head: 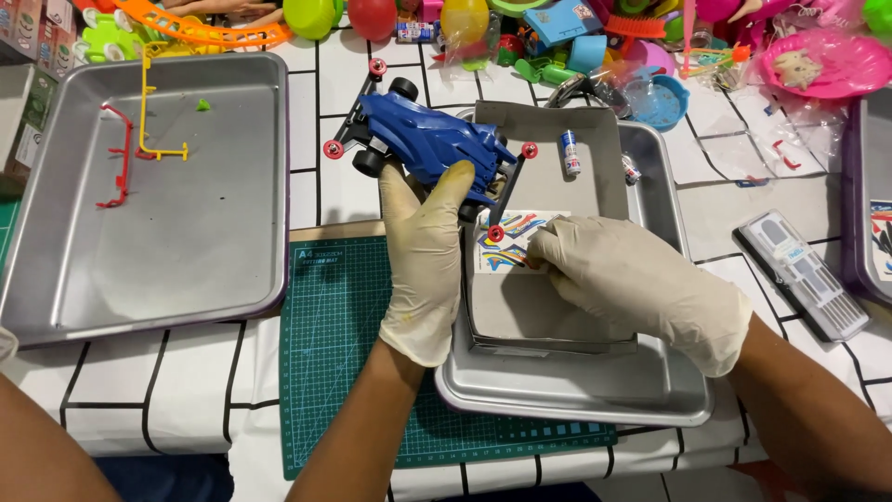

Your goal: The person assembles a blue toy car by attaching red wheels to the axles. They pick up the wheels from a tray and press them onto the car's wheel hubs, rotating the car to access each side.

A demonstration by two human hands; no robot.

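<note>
Two bare forearms reaching up from the lower edge, both hands in thin cream latex gloves. Left hand raised upright, palm away from the camera, fingers extended upward and curled at the tips in a grip, thumb spread to the right, glove cuff ending at the wrist. Right hand lying low and angled in from the right, back of the hand up, fingers bent and pinched together at the fingertips, pressed downward.
</note>
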